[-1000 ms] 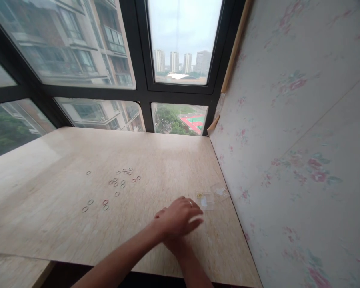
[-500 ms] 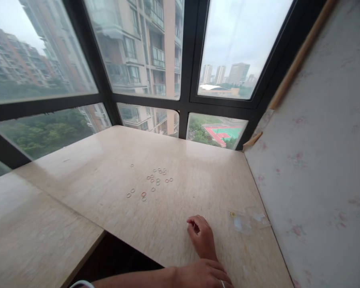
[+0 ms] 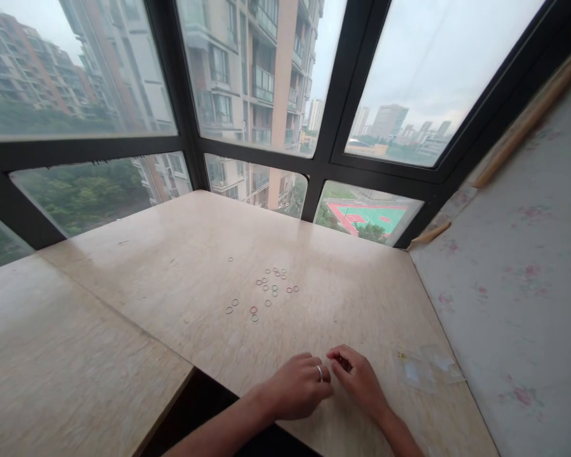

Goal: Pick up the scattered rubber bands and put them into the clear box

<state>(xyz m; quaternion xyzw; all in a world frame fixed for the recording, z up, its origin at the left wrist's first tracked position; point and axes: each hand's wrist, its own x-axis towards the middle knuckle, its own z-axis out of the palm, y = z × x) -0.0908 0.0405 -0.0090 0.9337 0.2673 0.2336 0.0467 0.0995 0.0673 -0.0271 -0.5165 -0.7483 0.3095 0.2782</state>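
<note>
- Small thin rings (image 3: 254, 310) are lying flat in the middle of the tabletop (image 3: 356, 279); I am counting eighteen, though some are overlapping and the count may be off by one.
- One ring is resting alone toward the far left corner, thirteen are forming a loose group, and four are lying in two pairs nearer to the front edge.
- Two hands are staying low over the front part of the tabletop, close beside each other and well apart from the rings.
- The left hand (image 3: 305, 386) is wearing one silver band (image 3: 320, 373); its fingers are bending down together, and I cannot tell whether the tips are holding something.
- The right hand (image 3: 359, 379) is curling its thumb and forefinger toward each other; I cannot tell whether they are meeting.
- Two clear packets (image 3: 415, 371) are lying near the right edge, the left one showing a small yellow piece (image 3: 401, 355).
- A flowered wall (image 3: 523, 279) is closing the right edge; dark-framed windows (image 3: 266, 162) are standing along the far edge.
</note>
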